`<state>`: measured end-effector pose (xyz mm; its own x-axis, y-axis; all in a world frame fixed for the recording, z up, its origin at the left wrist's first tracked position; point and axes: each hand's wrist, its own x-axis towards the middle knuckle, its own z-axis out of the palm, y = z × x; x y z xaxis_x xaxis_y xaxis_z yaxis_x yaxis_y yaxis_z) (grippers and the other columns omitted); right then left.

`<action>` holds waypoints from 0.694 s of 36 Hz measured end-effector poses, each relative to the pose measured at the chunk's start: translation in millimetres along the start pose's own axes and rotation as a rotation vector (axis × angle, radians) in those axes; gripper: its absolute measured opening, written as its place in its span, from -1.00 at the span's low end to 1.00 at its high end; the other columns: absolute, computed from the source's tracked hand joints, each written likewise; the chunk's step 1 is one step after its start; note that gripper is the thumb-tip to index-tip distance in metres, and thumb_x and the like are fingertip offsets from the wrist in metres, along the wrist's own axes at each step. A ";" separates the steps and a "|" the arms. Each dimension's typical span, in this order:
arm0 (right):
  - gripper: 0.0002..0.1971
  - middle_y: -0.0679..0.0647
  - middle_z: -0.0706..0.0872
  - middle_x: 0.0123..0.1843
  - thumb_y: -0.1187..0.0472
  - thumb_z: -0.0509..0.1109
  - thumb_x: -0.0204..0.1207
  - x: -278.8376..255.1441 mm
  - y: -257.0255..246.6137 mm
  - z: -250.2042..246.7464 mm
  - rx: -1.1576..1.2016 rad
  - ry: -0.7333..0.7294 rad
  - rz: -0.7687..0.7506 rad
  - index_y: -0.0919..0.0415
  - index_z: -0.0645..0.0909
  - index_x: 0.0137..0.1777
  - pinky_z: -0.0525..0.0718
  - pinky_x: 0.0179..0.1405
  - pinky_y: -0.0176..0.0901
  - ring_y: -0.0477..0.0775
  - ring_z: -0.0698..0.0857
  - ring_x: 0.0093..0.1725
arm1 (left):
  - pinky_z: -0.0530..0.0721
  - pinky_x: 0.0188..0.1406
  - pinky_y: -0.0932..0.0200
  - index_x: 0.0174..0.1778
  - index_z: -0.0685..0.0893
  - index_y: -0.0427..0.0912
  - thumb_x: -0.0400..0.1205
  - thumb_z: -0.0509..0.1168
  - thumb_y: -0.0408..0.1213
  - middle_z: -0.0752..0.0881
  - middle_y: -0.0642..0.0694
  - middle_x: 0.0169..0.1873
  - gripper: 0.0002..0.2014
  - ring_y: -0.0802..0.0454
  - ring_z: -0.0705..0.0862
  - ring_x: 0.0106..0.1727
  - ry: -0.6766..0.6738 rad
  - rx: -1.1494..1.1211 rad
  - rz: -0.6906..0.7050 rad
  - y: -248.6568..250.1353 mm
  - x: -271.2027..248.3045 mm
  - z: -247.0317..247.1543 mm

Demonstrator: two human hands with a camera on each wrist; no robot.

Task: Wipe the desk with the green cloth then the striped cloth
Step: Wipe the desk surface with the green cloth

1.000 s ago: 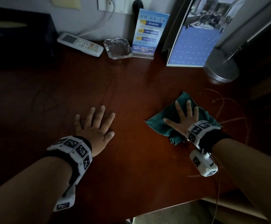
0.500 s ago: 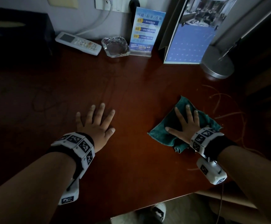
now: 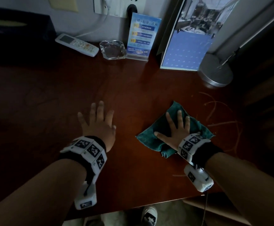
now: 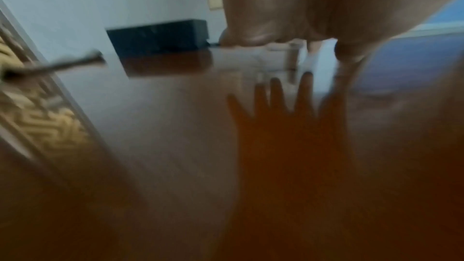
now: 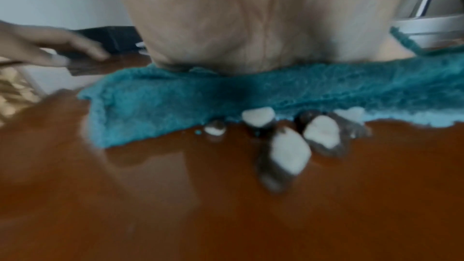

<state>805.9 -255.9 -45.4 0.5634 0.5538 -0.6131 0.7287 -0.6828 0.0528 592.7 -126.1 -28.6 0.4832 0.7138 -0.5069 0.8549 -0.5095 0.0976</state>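
Note:
A green cloth [image 3: 151, 136] lies crumpled on the dark red wooden desk [image 3: 133, 95], right of centre. My right hand [image 3: 175, 126] presses flat on it with straight, spread fingers. In the right wrist view the green cloth [image 5: 175, 98] bunches under my palm. My left hand [image 3: 98, 121] rests flat on the bare desk to the left of the cloth, fingers straight; the left wrist view shows its reflection in the glossy wood. No striped cloth is in view.
Along the back wall stand a white remote [image 3: 76, 44], a glass ashtray [image 3: 113, 50], a blue sign holder [image 3: 141, 38], a blue calendar [image 3: 187, 46] and a lamp base [image 3: 216, 74]. A black box [image 3: 17, 30] sits at the back left. The desk's front edge [image 3: 149, 204] runs below my wrists.
My right hand has slid the green cloth slightly back towards me and to the right. The left hand stays flat in about the same place.

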 end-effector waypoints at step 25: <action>-0.32 0.23 -0.43 0.65 -0.06 -0.05 0.72 -13.9 -38.2 25.2 0.084 0.222 -0.173 0.15 -0.35 0.65 -0.30 0.60 0.20 0.23 -0.36 0.64 | -0.31 0.51 -0.40 0.54 -0.50 0.19 0.72 -0.30 0.13 -0.59 -0.03 0.53 -0.42 -0.10 -0.49 0.59 -0.154 -0.068 -0.056 35.5 -2.0 29.3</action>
<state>760.5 -249.5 -58.8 0.5119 0.7500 -0.4189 0.7916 -0.6012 -0.1089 616.6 -159.7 -49.2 0.4048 0.6553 -0.6378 0.8929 -0.4337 0.1211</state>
